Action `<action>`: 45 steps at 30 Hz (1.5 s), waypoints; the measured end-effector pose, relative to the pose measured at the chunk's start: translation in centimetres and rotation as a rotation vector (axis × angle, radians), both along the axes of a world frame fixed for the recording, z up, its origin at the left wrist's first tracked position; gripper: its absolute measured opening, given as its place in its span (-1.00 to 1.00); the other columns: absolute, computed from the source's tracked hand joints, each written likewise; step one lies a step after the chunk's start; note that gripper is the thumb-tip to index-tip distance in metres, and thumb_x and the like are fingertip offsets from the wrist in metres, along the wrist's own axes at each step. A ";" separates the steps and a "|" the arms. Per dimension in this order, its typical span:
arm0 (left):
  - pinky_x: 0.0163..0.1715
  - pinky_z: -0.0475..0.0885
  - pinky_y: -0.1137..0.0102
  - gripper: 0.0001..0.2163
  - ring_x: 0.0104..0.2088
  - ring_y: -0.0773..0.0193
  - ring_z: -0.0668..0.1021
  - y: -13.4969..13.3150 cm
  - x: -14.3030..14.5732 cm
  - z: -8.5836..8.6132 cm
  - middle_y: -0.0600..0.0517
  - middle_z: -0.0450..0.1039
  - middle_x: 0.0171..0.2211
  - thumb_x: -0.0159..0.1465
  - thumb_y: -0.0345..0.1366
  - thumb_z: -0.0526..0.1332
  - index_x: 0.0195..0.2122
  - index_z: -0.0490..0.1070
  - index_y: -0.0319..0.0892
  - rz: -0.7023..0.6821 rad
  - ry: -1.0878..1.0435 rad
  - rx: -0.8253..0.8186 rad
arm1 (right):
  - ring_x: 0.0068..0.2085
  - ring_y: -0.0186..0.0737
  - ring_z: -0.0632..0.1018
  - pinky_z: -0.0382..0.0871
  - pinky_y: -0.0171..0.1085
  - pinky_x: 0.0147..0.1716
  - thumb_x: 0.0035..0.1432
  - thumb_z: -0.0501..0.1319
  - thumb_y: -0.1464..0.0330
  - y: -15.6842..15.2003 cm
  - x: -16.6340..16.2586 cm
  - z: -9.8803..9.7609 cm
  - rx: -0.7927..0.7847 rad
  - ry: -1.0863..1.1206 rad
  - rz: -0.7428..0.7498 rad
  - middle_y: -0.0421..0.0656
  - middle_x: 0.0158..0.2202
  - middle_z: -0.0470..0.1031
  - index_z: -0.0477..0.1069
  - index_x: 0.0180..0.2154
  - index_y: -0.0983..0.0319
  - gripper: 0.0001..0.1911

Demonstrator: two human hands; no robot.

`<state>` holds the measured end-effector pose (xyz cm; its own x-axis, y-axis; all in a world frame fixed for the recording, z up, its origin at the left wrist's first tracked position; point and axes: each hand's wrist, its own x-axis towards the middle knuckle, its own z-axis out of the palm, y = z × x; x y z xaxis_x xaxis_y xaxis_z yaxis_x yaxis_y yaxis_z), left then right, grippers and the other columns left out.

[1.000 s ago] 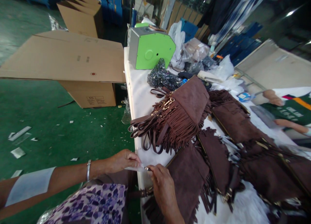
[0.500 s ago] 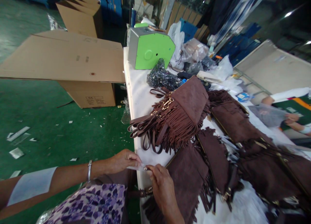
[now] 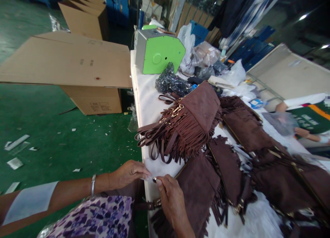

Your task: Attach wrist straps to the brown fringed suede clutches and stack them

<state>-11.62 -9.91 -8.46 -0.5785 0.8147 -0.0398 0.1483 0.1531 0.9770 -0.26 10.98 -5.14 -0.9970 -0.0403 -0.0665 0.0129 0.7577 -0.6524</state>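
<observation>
Over the table's near-left edge, my left hand [image 3: 130, 174] is closed in a pinch on a scrap of thin whitish wrap [image 3: 148, 177]. Close beside it, my right hand [image 3: 172, 196] pinches a small shiny metal fitting [image 3: 154, 180]; what it is attached to is hidden. Under and beside the right hand lies a brown fringed suede bag [image 3: 199, 183], and a strap with a metal clasp [image 3: 154, 204] runs off its left side. Further up, a stack of brown fringed bags [image 3: 201, 107] has its straps bunched toward the table edge.
More brown bags [image 3: 278, 162] cover the right side. A green-sided machine [image 3: 162, 55] stands at the table's far end with dark crinkled plastic [image 3: 172, 81] before it. Cardboard boxes [image 3: 103, 97] stand on the left floor. Across the table, a co-worker's hand [image 3: 301, 132] is beside clear plastic.
The whitish wrap between my fingers shows less than before, and my left fingers have shifted slightly. Across the table, the co-worker's hand has moved a little left.
</observation>
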 end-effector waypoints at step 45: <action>-0.45 0.33 0.45 -0.68 -0.43 0.24 0.52 7.3 4.1 -0.7 0.04 0.54 -0.44 0.01 -0.26 0.28 -0.20 0.55 -0.25 0.112 -0.299 -0.334 | -0.12 -0.01 0.48 0.43 -0.12 -0.20 0.04 0.10 0.65 -4.5 10.1 -3.9 0.409 0.252 -0.147 0.01 -0.04 0.44 0.32 0.10 0.17 -0.41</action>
